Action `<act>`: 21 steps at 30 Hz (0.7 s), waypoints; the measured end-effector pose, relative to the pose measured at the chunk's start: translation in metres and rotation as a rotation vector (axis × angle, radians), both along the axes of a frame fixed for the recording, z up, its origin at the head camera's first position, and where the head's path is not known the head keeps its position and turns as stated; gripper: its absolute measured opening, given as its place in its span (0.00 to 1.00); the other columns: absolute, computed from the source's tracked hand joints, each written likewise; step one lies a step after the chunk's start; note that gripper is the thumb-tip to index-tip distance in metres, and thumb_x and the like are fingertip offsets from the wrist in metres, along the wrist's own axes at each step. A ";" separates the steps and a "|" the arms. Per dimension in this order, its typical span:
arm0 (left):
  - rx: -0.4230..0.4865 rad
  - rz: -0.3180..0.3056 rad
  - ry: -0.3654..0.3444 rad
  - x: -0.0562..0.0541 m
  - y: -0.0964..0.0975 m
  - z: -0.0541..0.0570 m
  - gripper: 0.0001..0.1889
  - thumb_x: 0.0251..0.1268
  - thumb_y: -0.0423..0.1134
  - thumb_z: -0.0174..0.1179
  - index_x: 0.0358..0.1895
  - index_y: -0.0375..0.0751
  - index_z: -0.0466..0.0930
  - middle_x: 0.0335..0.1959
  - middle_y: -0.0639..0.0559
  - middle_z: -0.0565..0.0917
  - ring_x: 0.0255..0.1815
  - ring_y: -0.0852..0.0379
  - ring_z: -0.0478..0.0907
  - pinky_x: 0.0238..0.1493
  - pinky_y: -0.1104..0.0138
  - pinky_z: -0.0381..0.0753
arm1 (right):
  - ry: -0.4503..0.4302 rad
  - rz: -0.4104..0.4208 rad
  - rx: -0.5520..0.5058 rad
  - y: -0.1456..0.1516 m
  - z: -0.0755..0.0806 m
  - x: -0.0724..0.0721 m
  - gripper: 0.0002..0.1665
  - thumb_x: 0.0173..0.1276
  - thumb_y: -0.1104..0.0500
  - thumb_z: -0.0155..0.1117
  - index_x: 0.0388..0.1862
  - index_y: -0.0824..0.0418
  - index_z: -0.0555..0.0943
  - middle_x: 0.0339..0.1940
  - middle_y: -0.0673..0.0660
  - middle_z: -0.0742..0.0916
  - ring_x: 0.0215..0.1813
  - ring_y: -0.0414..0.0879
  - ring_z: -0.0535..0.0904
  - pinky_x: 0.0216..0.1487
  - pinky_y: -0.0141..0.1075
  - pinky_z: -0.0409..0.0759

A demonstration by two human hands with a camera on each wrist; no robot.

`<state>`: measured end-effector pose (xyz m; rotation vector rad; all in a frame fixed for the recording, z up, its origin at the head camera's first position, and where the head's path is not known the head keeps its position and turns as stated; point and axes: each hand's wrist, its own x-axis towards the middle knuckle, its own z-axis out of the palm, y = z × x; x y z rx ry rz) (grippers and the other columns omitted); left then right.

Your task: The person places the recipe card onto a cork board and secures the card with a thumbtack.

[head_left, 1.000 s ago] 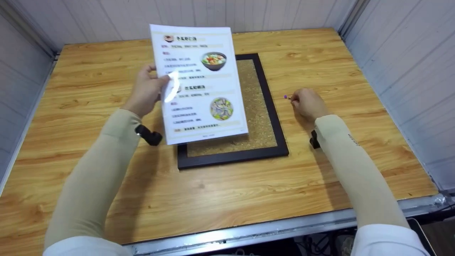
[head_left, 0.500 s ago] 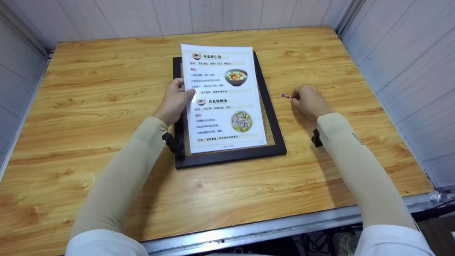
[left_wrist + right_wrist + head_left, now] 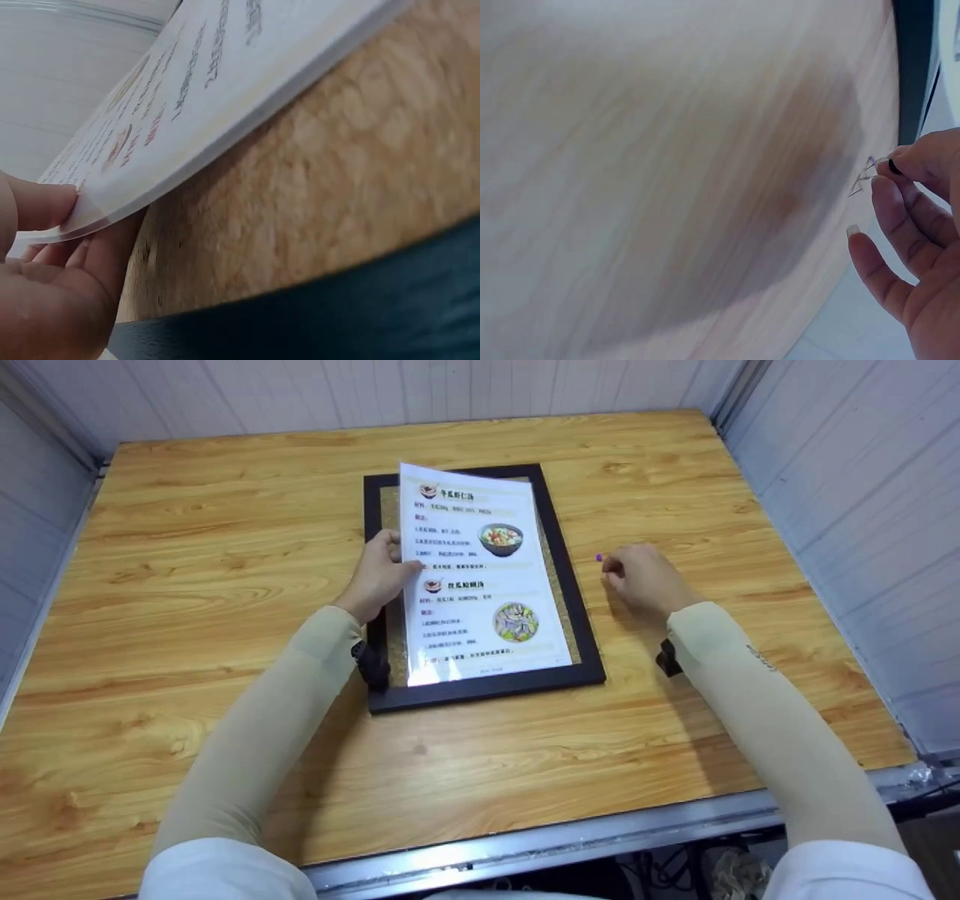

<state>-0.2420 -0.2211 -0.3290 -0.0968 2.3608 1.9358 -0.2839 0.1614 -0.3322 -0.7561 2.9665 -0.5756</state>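
Note:
My left hand (image 3: pixel 375 576) pinches the left edge of a laminated recipe sheet (image 3: pixel 480 577), printed with soup pictures, thumb on top and fingers beneath. The sheet lies over a black-framed cork board (image 3: pixel 487 694), its left edge lifted off the cork (image 3: pixel 300 195) in the left wrist view. To the right of the board, my right hand (image 3: pixel 645 577) is low over the table. Its thumb and fingertip pinch small pins (image 3: pixel 864 177) with thin metal points in the right wrist view; a purple tip (image 3: pixel 598 558) shows at the fingers in the head view.
The board rests on a wood-grain table (image 3: pixel 225 547) with a metal front edge (image 3: pixel 555 832). Pale panel walls (image 3: pixel 847 495) enclose the back and both sides. Cables (image 3: pixel 660 874) hang below the front edge.
My left hand has brought the recipe sheet rightward and down over the cork board. The right hand has stayed nearly in place beside the board, its fingers shifting slightly left.

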 end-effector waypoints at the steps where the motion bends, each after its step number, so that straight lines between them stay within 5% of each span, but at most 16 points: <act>1: -0.023 -0.006 0.001 0.000 0.000 0.001 0.17 0.71 0.25 0.53 0.60 0.33 0.64 0.51 0.38 0.80 0.46 0.46 0.83 0.45 0.61 0.83 | 0.003 0.016 -0.003 -0.001 0.001 0.001 0.11 0.71 0.68 0.59 0.44 0.74 0.84 0.44 0.69 0.86 0.48 0.61 0.82 0.51 0.52 0.79; 7: -0.125 -0.034 -0.006 0.000 0.000 0.002 0.17 0.71 0.25 0.53 0.60 0.33 0.65 0.50 0.38 0.80 0.45 0.46 0.83 0.43 0.61 0.84 | 0.007 0.118 0.002 -0.013 0.009 0.008 0.09 0.71 0.69 0.60 0.44 0.73 0.86 0.42 0.68 0.88 0.47 0.62 0.84 0.51 0.51 0.81; 15: -0.444 -0.054 0.001 -0.001 0.000 0.008 0.24 0.70 0.31 0.59 0.66 0.34 0.67 0.47 0.42 0.78 0.43 0.50 0.80 0.39 0.62 0.83 | -0.060 0.172 -0.060 -0.028 0.014 0.019 0.07 0.70 0.68 0.63 0.40 0.70 0.87 0.39 0.64 0.88 0.44 0.56 0.84 0.48 0.48 0.81; 21: -0.636 -0.097 -0.031 0.001 -0.002 0.012 0.42 0.60 0.40 0.72 0.75 0.36 0.60 0.61 0.40 0.75 0.54 0.47 0.77 0.55 0.57 0.78 | -0.145 0.188 -0.090 -0.042 0.014 0.033 0.07 0.69 0.67 0.65 0.39 0.67 0.88 0.40 0.61 0.89 0.43 0.53 0.83 0.45 0.45 0.81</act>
